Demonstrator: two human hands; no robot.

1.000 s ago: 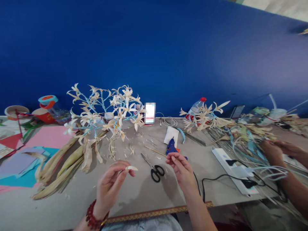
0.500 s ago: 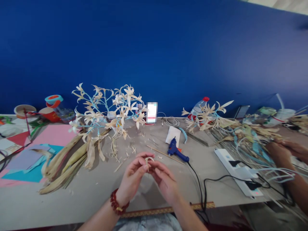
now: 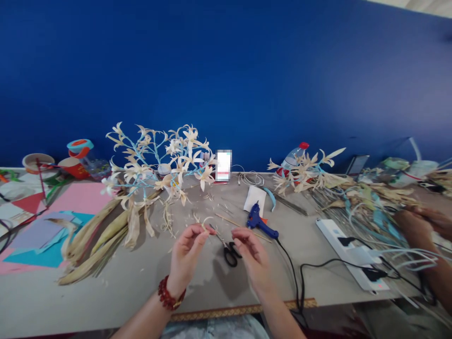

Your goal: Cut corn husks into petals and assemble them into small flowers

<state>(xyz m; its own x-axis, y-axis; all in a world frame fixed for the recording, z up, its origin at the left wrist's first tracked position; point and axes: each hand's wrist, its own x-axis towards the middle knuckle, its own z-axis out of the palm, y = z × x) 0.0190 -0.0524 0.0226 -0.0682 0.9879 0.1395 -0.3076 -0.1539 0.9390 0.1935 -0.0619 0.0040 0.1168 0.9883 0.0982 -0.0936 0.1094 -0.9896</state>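
Observation:
Between the thumb and fingers of my left hand (image 3: pixel 189 246) is a small pale curled strip (image 3: pixel 208 219), its curved end rising above the fingertips. A red bead bracelet circles that wrist. My right hand (image 3: pixel 252 254) is apart from it, thumb and fingertips drawn together; whether something thin is between them cannot be made out. Black-handled scissors (image 3: pixel 230 256) lie on the table between my hands. Just beyond my right hand rest a blue glue gun (image 3: pixel 259 221) and a thin wooden stick (image 3: pixel 224 217).
Pale flowers on blue stems (image 3: pixel 155 150) stand at the back left, above dried husks (image 3: pixel 102 235) and coloured paper (image 3: pixel 81 197). At right are a white power strip (image 3: pixel 348 259), cables, a bottle (image 3: pixel 294 155) and another person's hands (image 3: pixel 415 226).
My hands have moved apart, the left one keeping the strip and the right one letting go of it. The scissors between them now show.

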